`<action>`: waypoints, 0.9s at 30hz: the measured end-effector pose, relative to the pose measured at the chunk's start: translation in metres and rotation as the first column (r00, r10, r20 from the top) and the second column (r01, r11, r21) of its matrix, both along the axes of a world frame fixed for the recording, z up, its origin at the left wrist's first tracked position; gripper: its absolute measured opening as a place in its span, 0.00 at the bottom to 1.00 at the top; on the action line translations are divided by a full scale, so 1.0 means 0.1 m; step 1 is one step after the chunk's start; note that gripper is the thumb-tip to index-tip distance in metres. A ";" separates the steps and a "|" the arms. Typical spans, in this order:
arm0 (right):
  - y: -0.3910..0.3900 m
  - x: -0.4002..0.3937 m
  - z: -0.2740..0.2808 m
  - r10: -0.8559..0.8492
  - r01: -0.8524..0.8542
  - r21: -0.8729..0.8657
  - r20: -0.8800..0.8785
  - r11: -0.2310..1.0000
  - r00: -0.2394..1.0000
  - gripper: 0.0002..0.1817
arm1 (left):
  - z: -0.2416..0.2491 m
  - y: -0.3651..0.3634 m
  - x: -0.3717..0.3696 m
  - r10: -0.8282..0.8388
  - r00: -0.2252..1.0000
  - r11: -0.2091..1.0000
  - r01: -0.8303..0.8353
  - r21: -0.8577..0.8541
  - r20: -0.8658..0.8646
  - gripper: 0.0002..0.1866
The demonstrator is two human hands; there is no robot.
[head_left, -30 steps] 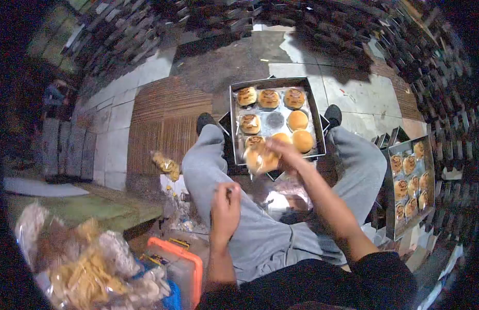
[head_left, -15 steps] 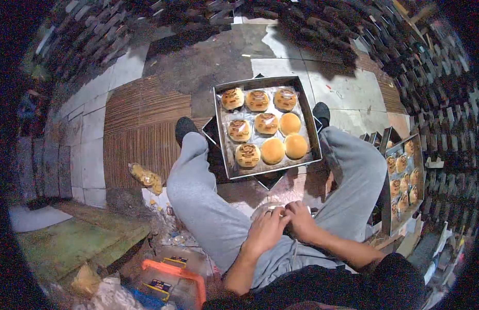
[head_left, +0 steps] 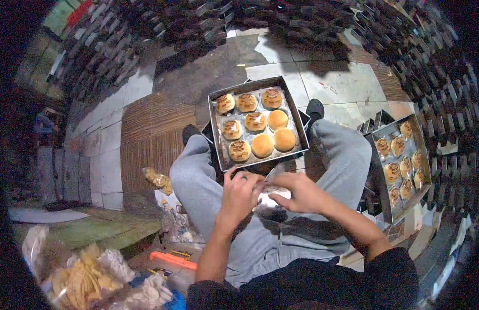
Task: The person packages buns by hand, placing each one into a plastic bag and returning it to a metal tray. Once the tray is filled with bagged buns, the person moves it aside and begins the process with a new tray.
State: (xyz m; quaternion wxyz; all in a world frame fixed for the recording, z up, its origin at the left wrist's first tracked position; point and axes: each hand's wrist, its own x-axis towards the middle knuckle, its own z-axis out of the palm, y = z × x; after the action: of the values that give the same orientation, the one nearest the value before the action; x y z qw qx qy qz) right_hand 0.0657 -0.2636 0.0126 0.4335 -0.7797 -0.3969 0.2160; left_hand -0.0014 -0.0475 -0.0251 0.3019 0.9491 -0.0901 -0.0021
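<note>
My left hand and my right hand are close together above my lap, fingers bent around a shiny clear plastic bag. Both pinch at its upper edge, and the fingers partly cover it. Just beyond them stands a square dark tray between my knees. Inside it are several buns in printed clear wrappers, such as the wrapped bun at the near left. Three plain golden buns with no print sit at the right and near side, among them a plain bun.
To my right leans another tray of printed, wrapped buns. Stacked dark trays line the surroundings. On my left are an orange-handled box, a bag of yellowish food, a green bench and bundled plastic.
Both hands have lifted forward from my lap toward the tray and drawn slightly apart, bringing the plastic bag into clearer view. My head view has shifted, showing more of the right-hand tray.
</note>
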 end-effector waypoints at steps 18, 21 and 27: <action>1.01 0.36 -0.83 -0.296 0.288 0.087 0.112 0.954 0.949 0.13 | -0.36 0.85 0.66 0.537 0.563 -0.365 -0.515 -0.775 -0.628 0.24; 0.77 1.56 -2.33 -0.481 0.520 -0.149 0.235 0.841 0.845 0.15 | -0.23 0.99 0.62 0.530 0.595 -0.431 -0.424 -0.797 -0.604 0.25; 0.52 2.61 -2.79 -0.782 0.743 -0.450 0.142 0.495 0.607 0.26 | -0.03 1.01 0.59 0.473 0.741 -0.422 -0.284 -0.861 -0.476 0.28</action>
State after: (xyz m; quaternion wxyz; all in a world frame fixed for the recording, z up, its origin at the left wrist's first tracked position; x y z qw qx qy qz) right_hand 0.3272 -0.2119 -0.2662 0.2987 -0.9439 0.0705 0.1216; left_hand 0.0571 0.0535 -0.0282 0.8827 0.3076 0.2680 0.2334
